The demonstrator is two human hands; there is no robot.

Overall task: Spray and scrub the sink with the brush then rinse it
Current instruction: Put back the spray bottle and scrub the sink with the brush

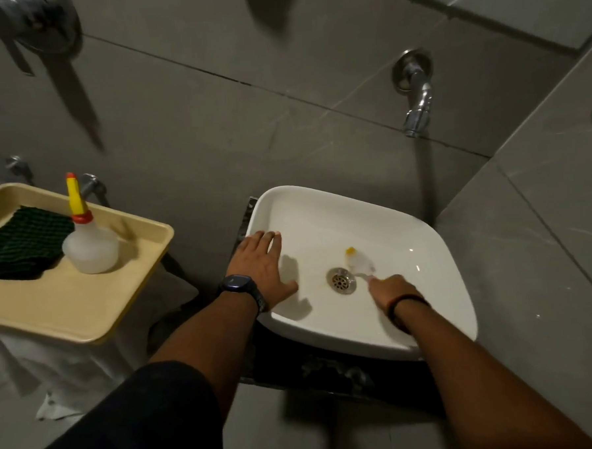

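Observation:
A white square sink (436, 251) sits low against the grey tiled wall, with a metal drain (340, 280) in its middle. My right hand (392, 293) is inside the basin, shut on a small brush (358, 261) with pale bristles and a yellow tip; the brush head lies just right of the drain and looks blurred. My left hand (260, 265) rests flat on the sink's left rim, fingers spread, a dark watch on the wrist. A clear spray bottle (89, 247) with a yellow and red nozzle stands on a beige tray (86, 311) to the left.
A chrome tap (416, 94) juts from the wall above the sink's back right corner. A dark green cloth (21, 247) lies on the tray beside the bottle. More chrome fittings are on the wall at the upper left. A tiled wall closes in on the right.

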